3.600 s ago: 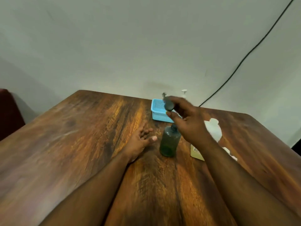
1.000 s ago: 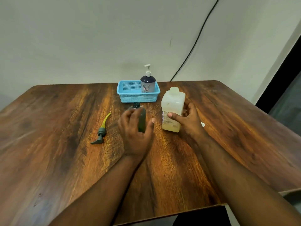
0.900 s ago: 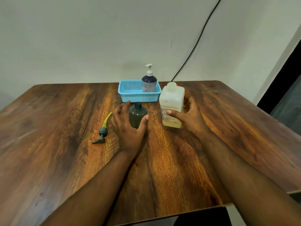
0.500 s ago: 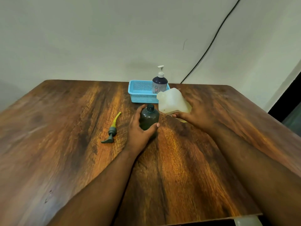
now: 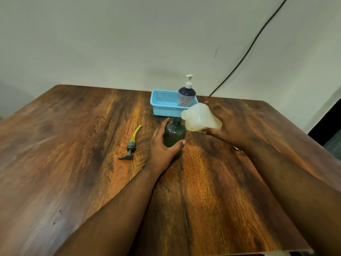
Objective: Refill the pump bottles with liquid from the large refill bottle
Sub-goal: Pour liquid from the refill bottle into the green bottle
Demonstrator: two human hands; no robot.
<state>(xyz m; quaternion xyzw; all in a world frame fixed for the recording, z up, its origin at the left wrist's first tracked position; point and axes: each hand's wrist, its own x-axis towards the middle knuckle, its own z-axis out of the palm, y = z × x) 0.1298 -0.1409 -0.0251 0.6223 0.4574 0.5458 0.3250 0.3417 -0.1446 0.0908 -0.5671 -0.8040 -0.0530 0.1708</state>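
Observation:
A dark green pump bottle (image 5: 175, 133) stands upright on the wooden table (image 5: 73, 145) with its neck uncovered. My left hand (image 5: 162, 148) grips its body from the left. My right hand (image 5: 227, 126) holds the large whitish refill bottle (image 5: 200, 117), tipped to the left so its mouth hangs just above and right of the green bottle's neck. No stream of liquid shows. The green bottle's pump head (image 5: 131, 145), grey with a yellow tube, lies on the table to the left.
A light blue basket (image 5: 166, 105) sits at the table's far edge, with a dark blue pump bottle (image 5: 186, 96) standing in it. A black cable (image 5: 249, 50) runs down the wall behind. The table's right edge is near my right forearm.
My right hand lifted the refill bottle off the table and tipped it leftward toward the green bottle. My left hand closed round the green bottle and stays there. The view shifted.

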